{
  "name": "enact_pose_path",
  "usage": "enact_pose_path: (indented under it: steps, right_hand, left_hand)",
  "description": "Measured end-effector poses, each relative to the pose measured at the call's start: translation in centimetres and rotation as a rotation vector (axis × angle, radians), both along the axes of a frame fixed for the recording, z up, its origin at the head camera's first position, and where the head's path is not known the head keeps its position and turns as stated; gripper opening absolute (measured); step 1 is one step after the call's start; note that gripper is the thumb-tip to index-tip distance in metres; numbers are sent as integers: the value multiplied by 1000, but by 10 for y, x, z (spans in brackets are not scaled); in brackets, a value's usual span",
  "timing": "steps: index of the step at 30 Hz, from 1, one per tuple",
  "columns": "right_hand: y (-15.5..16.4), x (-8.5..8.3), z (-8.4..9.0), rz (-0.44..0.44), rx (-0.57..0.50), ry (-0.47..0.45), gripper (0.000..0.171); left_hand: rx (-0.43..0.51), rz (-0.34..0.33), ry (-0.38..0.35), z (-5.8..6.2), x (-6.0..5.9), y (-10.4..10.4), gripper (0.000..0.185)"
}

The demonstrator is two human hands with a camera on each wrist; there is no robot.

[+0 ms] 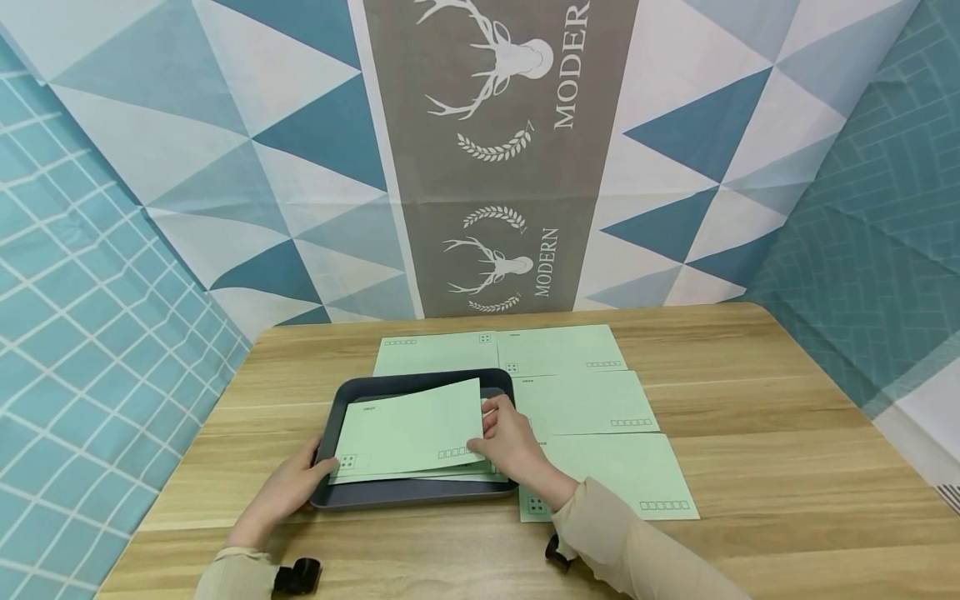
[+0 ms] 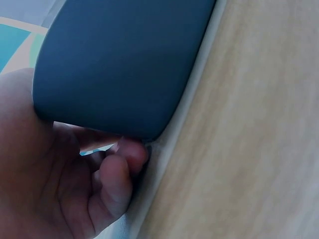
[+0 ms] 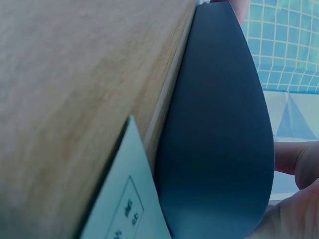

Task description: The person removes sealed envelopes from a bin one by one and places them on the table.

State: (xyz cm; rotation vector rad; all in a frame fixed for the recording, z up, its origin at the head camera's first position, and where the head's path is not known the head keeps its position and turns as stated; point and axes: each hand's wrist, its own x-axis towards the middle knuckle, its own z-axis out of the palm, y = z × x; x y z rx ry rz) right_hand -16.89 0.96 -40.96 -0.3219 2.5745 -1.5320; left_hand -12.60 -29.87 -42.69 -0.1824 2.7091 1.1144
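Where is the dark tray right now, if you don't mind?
In the head view, the dark tray sits on the table's near-left part, gripped by both hands, green envelopes at its right.

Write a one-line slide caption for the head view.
Left hand grips the dark tray while the right hand holds a green envelope over it on the wooden table.

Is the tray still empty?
No: in the head view, green envelopes already lie in the dark tray, with the right hand pinching the top one and the left hand holding the tray's near corner.
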Motion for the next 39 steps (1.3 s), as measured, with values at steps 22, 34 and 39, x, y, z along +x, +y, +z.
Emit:
enact_pose_path:
  steps: [22,34,39]
  right_hand:
    - [5,6,0,73,-83,-64,36]
    - [19,13,8,42,-165,-113,23]
    - [26,17,10,53,-184,-131,16]
  left_hand:
    - [-8,-19,-12,2,0,0,61]
    - [-5,-26,10,2,0,0,58]
    - [-8,-25,19,2,0,0,58]
